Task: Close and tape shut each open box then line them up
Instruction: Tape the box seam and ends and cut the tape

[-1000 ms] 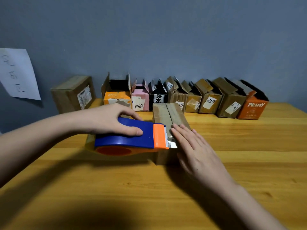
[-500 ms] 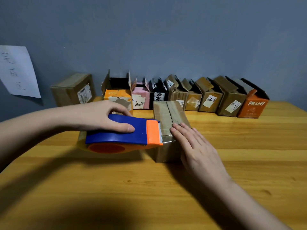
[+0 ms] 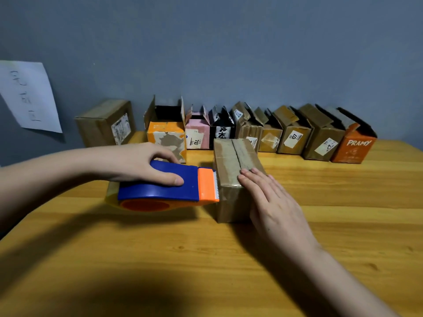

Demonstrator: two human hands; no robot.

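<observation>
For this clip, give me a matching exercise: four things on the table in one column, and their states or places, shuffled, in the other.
Things
1. tape dispenser
2. brown box
3. PRAMY box
4. pink box

States or places
A. right end of the back row, flaps open
B. gripped by the left hand
C. flaps closed, right hand flat on top
D. between the orange box and the black box

Pairs: 1-B, 2-C, 3-A, 4-D

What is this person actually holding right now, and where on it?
The left hand grips the tape dispenser over its blue top cover. The right hand holds nothing; its flat fingers press on the brown box.
</observation>
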